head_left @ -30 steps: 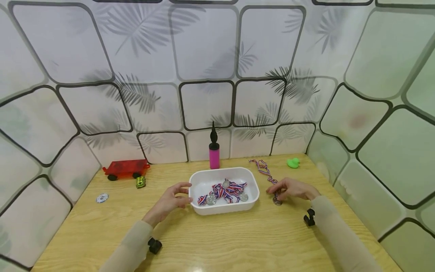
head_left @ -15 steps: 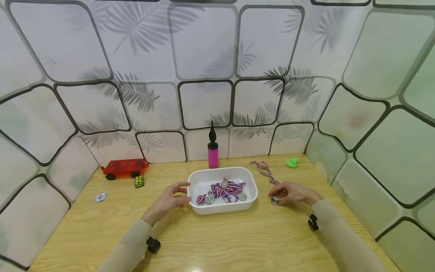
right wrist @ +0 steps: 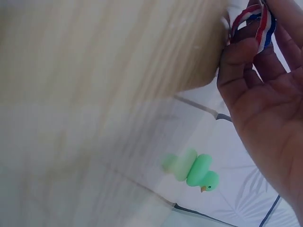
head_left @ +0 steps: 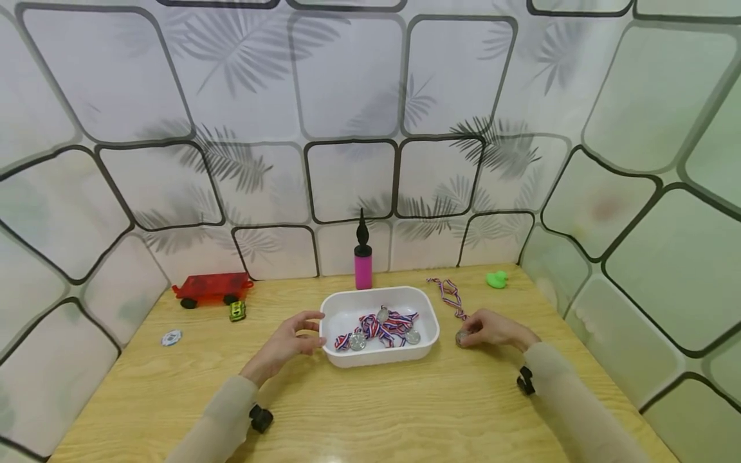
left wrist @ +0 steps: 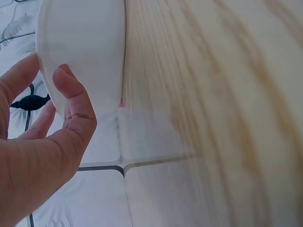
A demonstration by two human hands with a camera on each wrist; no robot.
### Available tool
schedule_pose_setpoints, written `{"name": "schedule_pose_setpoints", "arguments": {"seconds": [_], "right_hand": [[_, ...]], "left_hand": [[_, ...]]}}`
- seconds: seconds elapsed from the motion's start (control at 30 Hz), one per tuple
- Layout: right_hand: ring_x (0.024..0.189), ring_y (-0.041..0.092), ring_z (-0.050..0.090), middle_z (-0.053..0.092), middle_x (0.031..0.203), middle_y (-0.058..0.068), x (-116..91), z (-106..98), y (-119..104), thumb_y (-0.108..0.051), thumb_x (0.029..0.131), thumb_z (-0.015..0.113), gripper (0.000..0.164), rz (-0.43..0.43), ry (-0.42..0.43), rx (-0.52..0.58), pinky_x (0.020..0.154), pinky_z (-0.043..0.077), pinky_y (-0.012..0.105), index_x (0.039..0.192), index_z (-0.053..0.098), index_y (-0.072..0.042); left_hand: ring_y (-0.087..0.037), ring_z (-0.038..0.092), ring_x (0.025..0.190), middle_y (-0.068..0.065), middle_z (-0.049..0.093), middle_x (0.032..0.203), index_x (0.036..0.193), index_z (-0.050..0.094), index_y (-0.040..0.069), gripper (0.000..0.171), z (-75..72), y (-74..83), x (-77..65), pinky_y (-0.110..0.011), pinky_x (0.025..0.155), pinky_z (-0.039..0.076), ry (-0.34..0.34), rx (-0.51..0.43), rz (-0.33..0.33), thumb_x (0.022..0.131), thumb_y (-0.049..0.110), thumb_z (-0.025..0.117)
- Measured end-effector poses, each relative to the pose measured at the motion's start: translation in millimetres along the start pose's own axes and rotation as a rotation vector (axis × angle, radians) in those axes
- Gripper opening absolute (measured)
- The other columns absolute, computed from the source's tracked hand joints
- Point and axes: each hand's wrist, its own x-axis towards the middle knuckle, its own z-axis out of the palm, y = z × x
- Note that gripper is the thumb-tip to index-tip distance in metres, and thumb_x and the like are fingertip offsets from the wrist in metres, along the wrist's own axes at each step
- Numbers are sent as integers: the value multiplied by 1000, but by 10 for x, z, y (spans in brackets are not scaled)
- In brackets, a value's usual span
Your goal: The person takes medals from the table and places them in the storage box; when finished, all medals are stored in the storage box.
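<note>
A white plastic tray (head_left: 379,361) stands on the wooden table, holding several silver medals (head_left: 357,341) on red, white and blue ribbons. At the tray's left end is my left hand (head_left: 286,344), fingertips touching the rim; in the left wrist view its fingers (left wrist: 71,87) are loosely bent beside the white wall. To the right of the tray, my right hand (head_left: 492,328) pinches another silver medal (head_left: 460,338) close to the tabletop. That medal's ribbon (head_left: 450,297) trails toward the back wall. In the right wrist view the striped ribbon (right wrist: 265,29) loops between thumb and fingers.
Behind the tray stands a pink and black hand pump (head_left: 363,270). A green toy duck (head_left: 496,279) sits at the back right. On the left are a red toy wagon (head_left: 211,287), a small yellow-green car (head_left: 237,311) and a round white-and-blue chip (head_left: 171,337).
My right hand has brought the medal slightly left, nearer the tray, and its ribbon has shifted along the table. The left hand stays at the tray's edge.
</note>
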Motion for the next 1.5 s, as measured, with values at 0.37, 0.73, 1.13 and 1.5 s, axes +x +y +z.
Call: {"name": "schedule_pose_setpoints", "arguments": {"seconds": [0.37,0.73,1.13,1.5], "right_hand": [[58,11,57,64,68,11,145,-24,-67,-28,101,55,36,57,222,222,54,47,25,100,60,8],[49,16,54,57,68,14,219,11,-6,-32,102,52,37,96,193,247,45,47,30,94,56,4],[48,14,59,53,67,8,187,25,-11,-21,101,55,25,149,146,272,45,52,33,101,59,4],[68,18,62,63,79,13,157,-50,-58,-28,100,58,32,117,236,208,56,51,29,91,60,3]], "left_hand": [[-19,62,93,-23,50,132,143,45,8,60,5,21,-13,-34,75,54,2,-1,-8,89,11,71],[-19,62,91,-23,50,130,142,45,7,60,9,-13,-2,-32,72,53,-4,-9,-3,88,10,72],[-19,62,91,-22,51,129,142,46,8,59,-5,-3,3,-31,72,53,-2,2,-16,89,11,72],[-18,62,90,-22,51,129,142,45,7,60,-10,17,-7,-33,73,53,-14,9,-18,89,13,72]]}}
